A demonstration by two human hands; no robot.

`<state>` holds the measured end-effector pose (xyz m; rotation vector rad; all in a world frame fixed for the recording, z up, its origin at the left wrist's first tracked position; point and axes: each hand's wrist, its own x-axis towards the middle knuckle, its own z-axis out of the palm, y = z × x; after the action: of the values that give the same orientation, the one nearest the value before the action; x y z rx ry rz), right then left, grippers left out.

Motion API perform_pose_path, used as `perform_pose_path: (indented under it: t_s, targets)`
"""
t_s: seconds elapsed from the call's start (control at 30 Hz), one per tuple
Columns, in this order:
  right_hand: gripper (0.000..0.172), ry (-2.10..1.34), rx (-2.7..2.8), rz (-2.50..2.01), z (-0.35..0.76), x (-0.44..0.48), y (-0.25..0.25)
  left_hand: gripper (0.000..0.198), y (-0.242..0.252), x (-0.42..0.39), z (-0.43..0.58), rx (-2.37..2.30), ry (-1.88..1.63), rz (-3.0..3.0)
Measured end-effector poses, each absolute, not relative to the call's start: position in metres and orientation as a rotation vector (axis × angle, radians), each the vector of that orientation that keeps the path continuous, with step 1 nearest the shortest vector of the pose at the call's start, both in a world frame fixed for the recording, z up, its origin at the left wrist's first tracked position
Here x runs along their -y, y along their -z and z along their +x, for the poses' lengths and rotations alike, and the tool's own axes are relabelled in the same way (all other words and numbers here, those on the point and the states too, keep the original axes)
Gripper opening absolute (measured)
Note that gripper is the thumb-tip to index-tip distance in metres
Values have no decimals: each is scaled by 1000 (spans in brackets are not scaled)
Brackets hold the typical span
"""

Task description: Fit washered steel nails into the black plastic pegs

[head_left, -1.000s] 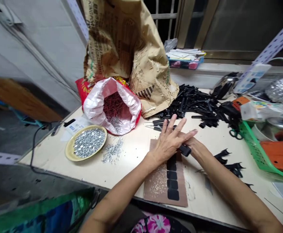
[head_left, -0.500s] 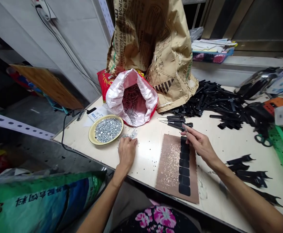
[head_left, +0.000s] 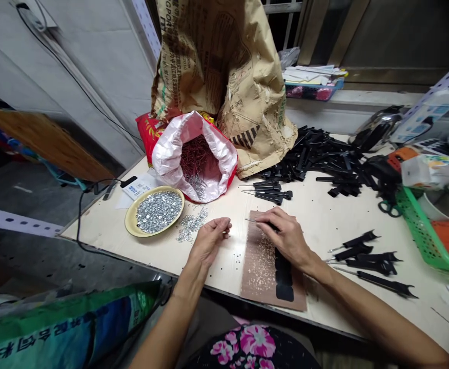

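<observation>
Thin silver pin point(head_left: 252, 221) juts left from the closed fingers of the right hand point(head_left: 286, 237), which rests on a brown cardboard sheet point(head_left: 261, 266) at lower centre of the frame. Just left, over the pale tabletop point(head_left: 324, 215), the left hand point(head_left: 208, 240) pinches its fingertips together; what they grip is too small to tell. Loose silver studs point(head_left: 190, 225) lie beside it

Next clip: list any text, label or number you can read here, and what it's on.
Nothing reads clearly enough to quote.
Brown paper sack: dark printed lines, creased and blurred, unreadable.
Green and blue bag: large dark characters, cut off at the edge, unreadable.
White card: blue print, too small.
White box, far right: too small.
</observation>
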<state>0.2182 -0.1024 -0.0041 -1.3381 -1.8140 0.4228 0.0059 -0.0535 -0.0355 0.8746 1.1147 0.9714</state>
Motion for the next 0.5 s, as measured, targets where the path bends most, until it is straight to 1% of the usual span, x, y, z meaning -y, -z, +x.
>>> perform_pose_path:
  t_s: [0.07,0.17,0.5]
  targets:
    - [19,-344,1898,-1347,212,103,-1,27,31,55,21,-890,-908,564]
    - [21,-216,1997,-1406,211,103,-4,29,29,58,37,-770,-879,419]
    - [18,128,2159,-1541,218,106,-6,31,20,59,50,-909,-889,552]
